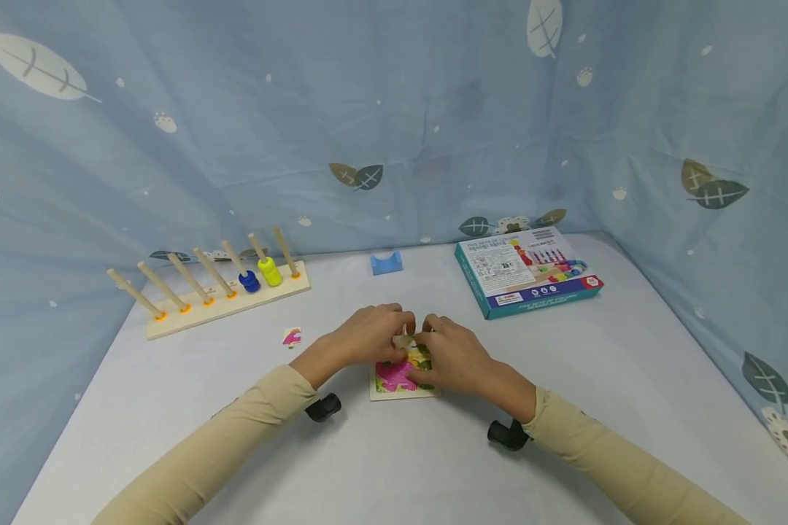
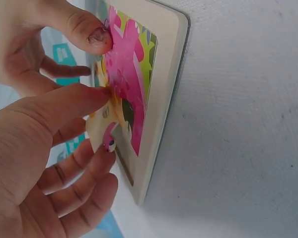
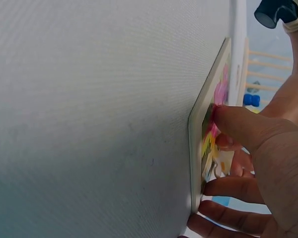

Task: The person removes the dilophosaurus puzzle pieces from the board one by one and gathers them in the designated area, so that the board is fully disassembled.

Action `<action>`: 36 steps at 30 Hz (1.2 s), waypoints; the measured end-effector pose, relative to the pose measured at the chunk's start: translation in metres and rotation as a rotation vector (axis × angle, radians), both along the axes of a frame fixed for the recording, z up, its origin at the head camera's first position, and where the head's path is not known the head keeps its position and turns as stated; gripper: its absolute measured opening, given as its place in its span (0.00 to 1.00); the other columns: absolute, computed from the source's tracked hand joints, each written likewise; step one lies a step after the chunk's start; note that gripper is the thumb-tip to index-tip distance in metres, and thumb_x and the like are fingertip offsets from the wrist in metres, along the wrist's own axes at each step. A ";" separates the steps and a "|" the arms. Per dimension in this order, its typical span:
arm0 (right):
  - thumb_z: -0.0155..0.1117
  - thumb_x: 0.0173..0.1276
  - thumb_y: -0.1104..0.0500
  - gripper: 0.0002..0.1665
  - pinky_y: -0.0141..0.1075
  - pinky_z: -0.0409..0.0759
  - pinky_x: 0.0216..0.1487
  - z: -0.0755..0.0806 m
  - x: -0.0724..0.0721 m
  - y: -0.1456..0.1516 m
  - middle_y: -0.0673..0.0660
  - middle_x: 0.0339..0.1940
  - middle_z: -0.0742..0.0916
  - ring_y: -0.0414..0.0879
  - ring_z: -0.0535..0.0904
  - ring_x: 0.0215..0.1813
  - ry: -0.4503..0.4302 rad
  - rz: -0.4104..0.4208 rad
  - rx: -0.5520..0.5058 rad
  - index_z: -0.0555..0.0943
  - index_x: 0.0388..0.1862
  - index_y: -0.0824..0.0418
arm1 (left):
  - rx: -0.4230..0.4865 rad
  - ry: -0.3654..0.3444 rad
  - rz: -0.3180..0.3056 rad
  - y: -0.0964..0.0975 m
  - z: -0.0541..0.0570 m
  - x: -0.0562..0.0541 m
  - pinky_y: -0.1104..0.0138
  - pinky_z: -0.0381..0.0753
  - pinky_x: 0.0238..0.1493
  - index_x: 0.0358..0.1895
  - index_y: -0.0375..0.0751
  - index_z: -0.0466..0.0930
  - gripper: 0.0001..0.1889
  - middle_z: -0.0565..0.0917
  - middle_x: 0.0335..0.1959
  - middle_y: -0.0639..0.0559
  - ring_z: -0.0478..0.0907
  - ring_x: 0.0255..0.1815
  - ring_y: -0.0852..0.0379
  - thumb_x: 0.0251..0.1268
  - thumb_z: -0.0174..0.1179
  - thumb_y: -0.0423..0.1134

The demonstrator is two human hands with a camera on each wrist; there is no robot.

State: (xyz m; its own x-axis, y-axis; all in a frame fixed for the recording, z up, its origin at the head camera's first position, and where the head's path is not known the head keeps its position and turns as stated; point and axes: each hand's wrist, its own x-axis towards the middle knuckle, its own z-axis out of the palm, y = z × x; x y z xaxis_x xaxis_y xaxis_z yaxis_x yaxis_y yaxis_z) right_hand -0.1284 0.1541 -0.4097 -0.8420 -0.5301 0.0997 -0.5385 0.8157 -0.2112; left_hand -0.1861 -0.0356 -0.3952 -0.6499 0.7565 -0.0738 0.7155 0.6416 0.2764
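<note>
A framed jigsaw puzzle [image 1: 387, 396] with a pink picture lies flat on the table between both hands. My left hand [image 1: 364, 337] pinches a pale puzzle piece [image 2: 108, 134] with a pink mark and an eye on it, tilted over the far part of the frame. Bare wood of the tray shows beside that piece in the left wrist view. From the other side my right hand [image 1: 461, 359] holds the puzzle, its thumb on the picture and its fingers at the tray's edge. Another pink puzzle piece [image 1: 292, 337] lies on the table to the left.
At the back left stands a wooden peg rack [image 1: 197, 315] with blue rings [image 1: 249, 282] and yellow rings [image 1: 270, 272] on two pegs. A light-blue notched block [image 1: 386, 264] is behind the hands. A flat toy box [image 1: 528, 270] lies at the back right, near the cloth backdrop.
</note>
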 end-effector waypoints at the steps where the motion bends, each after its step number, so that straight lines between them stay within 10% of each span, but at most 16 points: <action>1: 0.77 0.52 0.36 0.34 0.32 0.71 0.30 0.000 0.000 0.001 0.54 0.43 0.80 0.44 0.72 0.37 0.004 0.000 -0.004 0.88 0.44 0.62 | -0.008 0.008 0.002 0.001 0.001 0.000 0.68 0.74 0.30 0.48 0.49 0.81 0.17 0.76 0.35 0.58 0.73 0.29 0.62 0.56 0.73 0.45; 16: 0.77 0.53 0.37 0.32 0.32 0.71 0.30 -0.004 0.001 0.002 0.54 0.42 0.80 0.43 0.71 0.37 0.021 0.001 -0.047 0.88 0.44 0.61 | -0.013 0.081 0.032 0.008 0.000 0.005 0.68 0.71 0.24 0.41 0.51 0.79 0.12 0.74 0.30 0.59 0.71 0.24 0.60 0.58 0.71 0.45; 36: 0.78 0.53 0.36 0.31 0.34 0.72 0.29 0.002 -0.002 -0.012 0.53 0.32 0.78 0.43 0.70 0.30 0.002 -0.075 0.011 0.87 0.40 0.62 | -0.047 0.041 -0.107 -0.001 0.008 -0.001 0.66 0.78 0.39 0.48 0.44 0.84 0.17 0.79 0.38 0.53 0.76 0.34 0.60 0.54 0.71 0.29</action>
State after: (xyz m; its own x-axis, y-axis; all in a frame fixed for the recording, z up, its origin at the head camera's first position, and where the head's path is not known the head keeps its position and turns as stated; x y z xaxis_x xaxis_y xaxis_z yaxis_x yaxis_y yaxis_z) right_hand -0.1309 0.1422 -0.4076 -0.8793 -0.4664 0.0961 -0.4760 0.8562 -0.2009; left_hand -0.1869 -0.0369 -0.3872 -0.5685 0.8182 -0.0858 0.7909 0.5722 0.2168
